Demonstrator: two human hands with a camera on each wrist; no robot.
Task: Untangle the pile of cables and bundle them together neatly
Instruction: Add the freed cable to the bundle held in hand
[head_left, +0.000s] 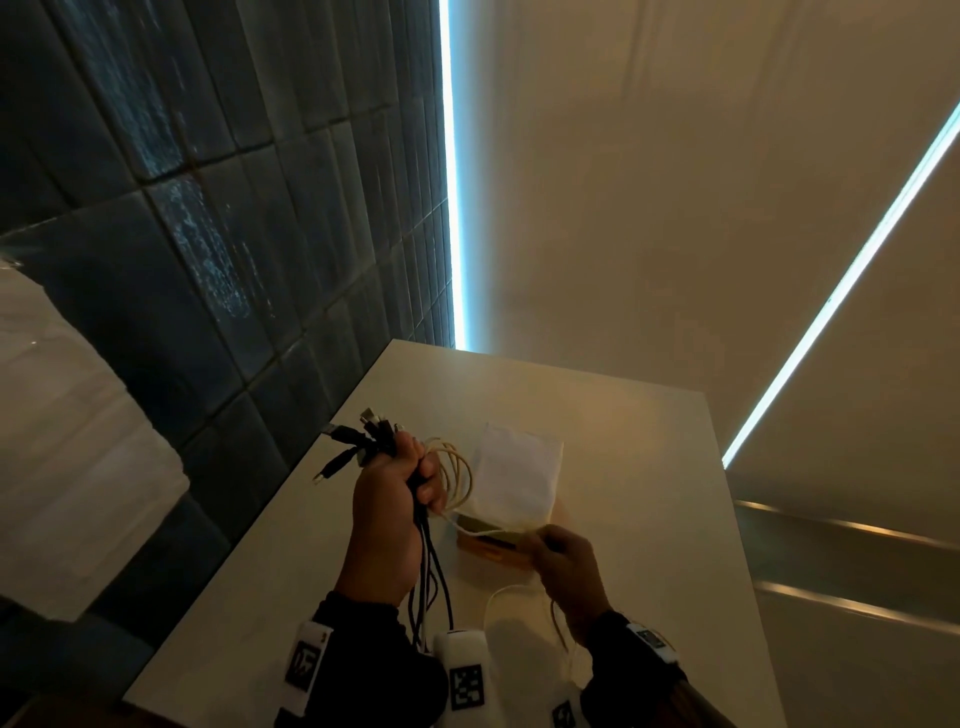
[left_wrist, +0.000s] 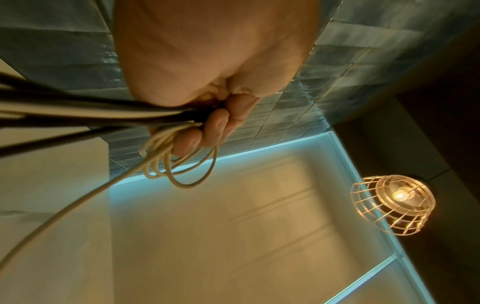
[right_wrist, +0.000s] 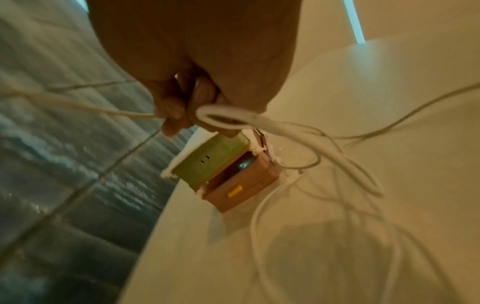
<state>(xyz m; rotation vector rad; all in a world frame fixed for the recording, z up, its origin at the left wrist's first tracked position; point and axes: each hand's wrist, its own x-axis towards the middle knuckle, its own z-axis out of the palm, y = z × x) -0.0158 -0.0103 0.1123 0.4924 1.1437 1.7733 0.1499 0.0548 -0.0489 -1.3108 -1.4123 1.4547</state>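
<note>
Left hand (head_left: 387, 512): fist clamped on black cables (head_left: 428, 574) and white coils (head_left: 457, 475), above the table (head_left: 649, 467).
Right hand (head_left: 569, 569): pinching the white cable's loose run (right_wrist: 259, 119).
Risk: slack may snag the box (right_wrist: 228, 174), likely dragging it.

A pale tabletop (head_left: 613, 441) stands beside a dark tiled wall. On it lies a white cloth pouch (head_left: 519, 475), and just in front of that a small orange box (right_wrist: 241, 185) with a green lid (right_wrist: 213, 158). A loose white cable (right_wrist: 262, 226) loops on the surface near the box.
</note>
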